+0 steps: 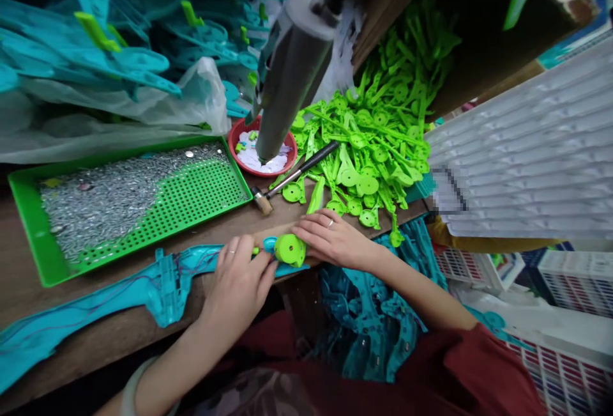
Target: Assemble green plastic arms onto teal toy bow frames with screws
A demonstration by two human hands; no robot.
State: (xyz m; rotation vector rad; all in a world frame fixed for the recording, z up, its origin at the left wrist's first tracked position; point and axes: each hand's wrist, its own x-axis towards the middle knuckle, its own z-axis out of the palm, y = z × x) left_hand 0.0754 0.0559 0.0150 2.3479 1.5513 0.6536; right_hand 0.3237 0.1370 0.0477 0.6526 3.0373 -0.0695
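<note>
A long blue plastic shell [167, 291] with thin wires along it lies across the table's front edge. My left hand [242, 278] is closed on its right-hand part, fingers curled over the top. Just beside those fingertips is a lime green plastic part with a round disc end [290, 250]. My right hand [332, 239], wearing a ring, is closed on this part from the right, its fingers bent over the disc's edge. A small blue round piece [269, 244] shows between the hands. What lies under my palms is hidden.
Behind the hands, a hammer [301, 170] rests by a heap of lime green parts [364, 147]. A green tray [138, 255] of small metal pieces is at left. A red bowl [234, 138] stands under a grey cylindrical tool [294, 64]. More blue shells [368, 314] are below the table.
</note>
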